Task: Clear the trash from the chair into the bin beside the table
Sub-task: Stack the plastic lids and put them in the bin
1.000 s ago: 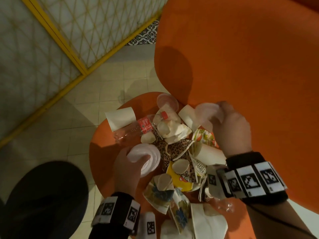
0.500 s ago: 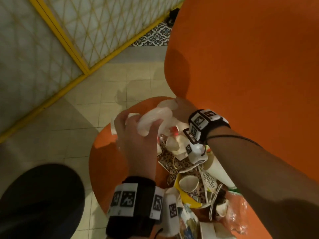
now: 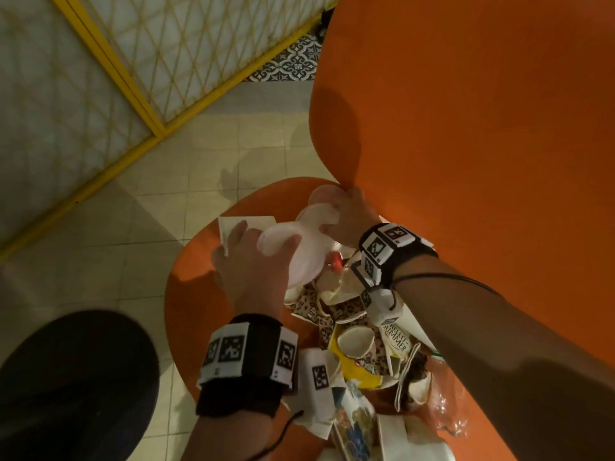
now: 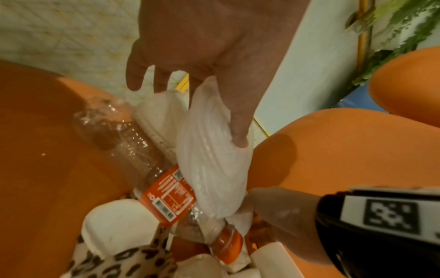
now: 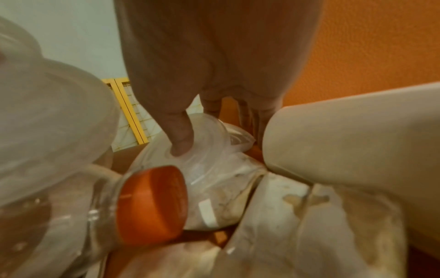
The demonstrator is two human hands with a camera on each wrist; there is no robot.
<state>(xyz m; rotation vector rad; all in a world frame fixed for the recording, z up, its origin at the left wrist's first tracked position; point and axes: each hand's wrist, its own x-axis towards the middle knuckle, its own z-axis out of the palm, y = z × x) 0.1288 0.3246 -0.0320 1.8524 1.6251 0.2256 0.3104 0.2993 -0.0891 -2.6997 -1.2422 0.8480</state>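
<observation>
A heap of trash lies on the orange chair seat (image 3: 186, 314): crushed paper cups (image 3: 354, 341), leopard-print scraps and a clear bottle (image 4: 133, 150) with an orange cap (image 5: 152, 205). My left hand (image 3: 259, 254) grips a white plastic lid (image 3: 306, 261) above the bottle, thumb on its face (image 4: 214, 159). My right hand (image 3: 349, 214) reaches to the back of the seat. It pinches a clear plastic lid (image 5: 209, 150), with the thumb pressed into it. The black bin (image 3: 66, 387) stands at the lower left, beside the chair.
The orange chair back (image 3: 466, 144) rises close behind and to the right of my hands. A white paper cup (image 3: 233, 227) lies under my left fingers. Tiled floor (image 3: 149, 227) and a yellow-framed lattice screen (image 3: 133, 78) lie to the left.
My left hand has lifted the white lid from the front of the seat toward the back. My right hand has swung left to the seat's rear and taken hold of the clear lid.
</observation>
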